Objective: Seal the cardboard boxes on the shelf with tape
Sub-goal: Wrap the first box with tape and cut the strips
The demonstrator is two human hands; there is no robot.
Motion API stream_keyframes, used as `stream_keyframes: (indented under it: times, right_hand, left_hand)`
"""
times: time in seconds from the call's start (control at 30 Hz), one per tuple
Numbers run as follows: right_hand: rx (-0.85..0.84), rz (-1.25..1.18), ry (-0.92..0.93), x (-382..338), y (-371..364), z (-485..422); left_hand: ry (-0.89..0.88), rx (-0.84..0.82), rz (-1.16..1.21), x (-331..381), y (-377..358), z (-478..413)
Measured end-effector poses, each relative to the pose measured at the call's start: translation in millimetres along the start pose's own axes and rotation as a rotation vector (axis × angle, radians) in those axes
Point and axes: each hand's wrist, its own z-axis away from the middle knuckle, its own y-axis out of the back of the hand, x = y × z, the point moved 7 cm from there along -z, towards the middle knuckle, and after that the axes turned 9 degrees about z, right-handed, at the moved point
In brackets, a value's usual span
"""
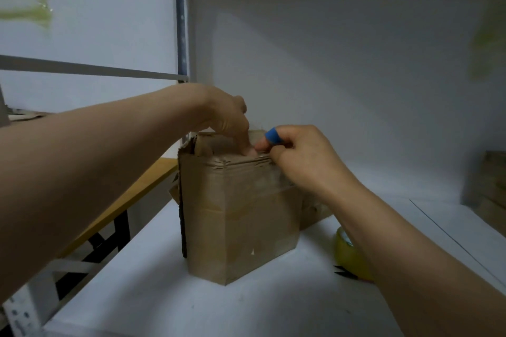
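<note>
A worn brown cardboard box (241, 216) stands upright on the white shelf (153, 295), one corner towards me. My left hand (227, 117) reaches over its top, thumb pressing down on the closed flaps near the front edge. My right hand (304, 156), with a blue cover on the index finger, is curled at the same edge; its fingertips pinch a strip of clear tape (276, 183) that runs down the box's front face. A yellowish tape roll (347, 254) lies on the shelf to the right, partly hidden behind my right forearm.
Black scissor tips (343, 272) poke out beside the roll. More cardboard (492, 191) stands at the far right of the shelf. A metal upright (182, 35) borders the shelf on the left, with a wooden table (131, 197) beyond it.
</note>
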Motion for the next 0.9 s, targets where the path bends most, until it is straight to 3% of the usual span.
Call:
stream_keyframes:
  times: [0.2, 0.27, 0.37, 0.47, 0.73, 0.9]
  right_hand:
    - [0.046, 0.006, 0.090, 4.4, 6.8, 11.3]
    - [0.067, 0.031, 0.138, 7.3, 7.7, 14.2]
    - [0.052, 0.239, 0.164, 14.8, 1.4, 14.1]
    - [0.087, 0.346, 0.181, 16.3, -5.9, 10.0]
    - [0.145, 0.239, 0.195, 31.6, -9.5, 10.9]
    - [0.195, 0.301, 0.434, 2.4, -21.1, 22.7]
  left_hand:
    - [0.100, -0.138, 0.302, -28.0, -16.9, 3.1]
    - [0.113, -0.084, 0.337, -32.9, -15.0, -2.9]
    - [0.084, 0.026, 0.234, -25.8, -10.4, -9.2]
    - [0.060, -0.012, 0.111, -13.0, -21.9, -7.2]
    - [0.019, 0.124, -0.036, -28.2, -26.9, -19.6]
    - [-0.036, 0.136, -0.040, -27.8, -22.4, -24.3]
